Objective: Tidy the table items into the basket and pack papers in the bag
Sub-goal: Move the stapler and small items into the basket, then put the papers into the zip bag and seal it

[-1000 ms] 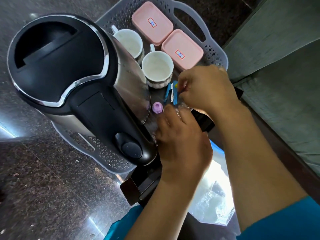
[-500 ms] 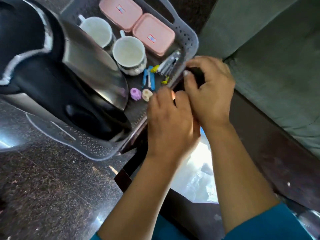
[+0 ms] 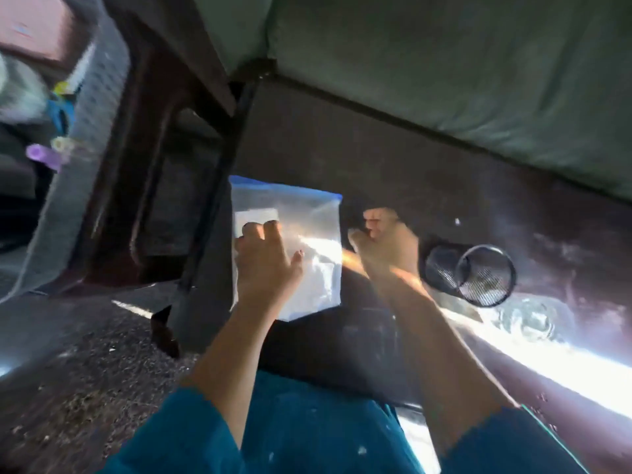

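Your left hand point(image 3: 265, 265) lay flat, fingers spread, on the clear zip bag point(image 3: 307, 234), pressing it against the dark table point(image 3: 393, 172). The bag, with its blue seal strip along the far edge, held white paper point(image 3: 256, 215) under your fingertips. Just right of the bag, your right hand point(image 3: 386, 246) hovered with fingers curled; blur hid whether it held anything. Further right of the bag, a black mesh pen cup point(image 3: 478, 273) lay on its side. Well to the left of the bag, the grey basket point(image 3: 99, 107) showed small purple, yellow and blue items, too blurred to name.
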